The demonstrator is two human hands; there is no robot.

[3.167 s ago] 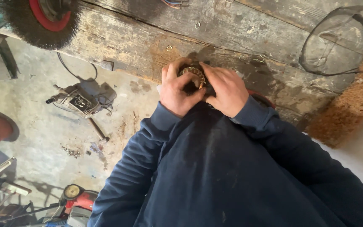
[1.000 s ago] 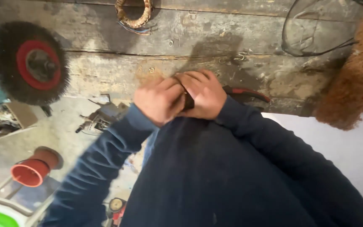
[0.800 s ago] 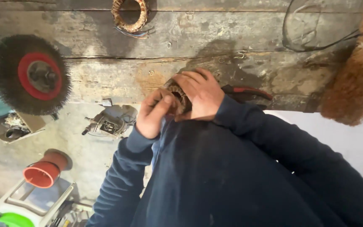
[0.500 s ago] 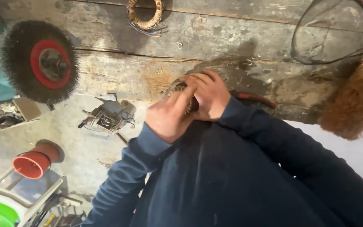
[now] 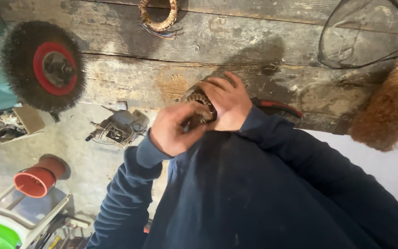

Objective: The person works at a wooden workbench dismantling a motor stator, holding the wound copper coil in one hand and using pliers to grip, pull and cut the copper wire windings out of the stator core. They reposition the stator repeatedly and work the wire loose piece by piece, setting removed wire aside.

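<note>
Both the left hand (image 5: 173,129) and right hand (image 5: 226,101) grip a wound coil (image 5: 199,99) over a worn plank bench (image 5: 254,41) above a concrete floor (image 5: 84,161).

Wire brush wheel (image 5: 42,67) w/ red hub on bench edge; copper coil ring (image 5: 158,14) on wood bench (image 5: 254,41); red cup (image 5: 40,177) on floor.

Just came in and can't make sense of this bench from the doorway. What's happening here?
A person in a dark blue top holds a small round wound coil at the edge of a worn wooden bench. The right hand cups it from above; the left hand pinches at its near side. A second coil ring lies farther back on the planks, and a wire wheel brush with a red hub sits off to the left.
</note>
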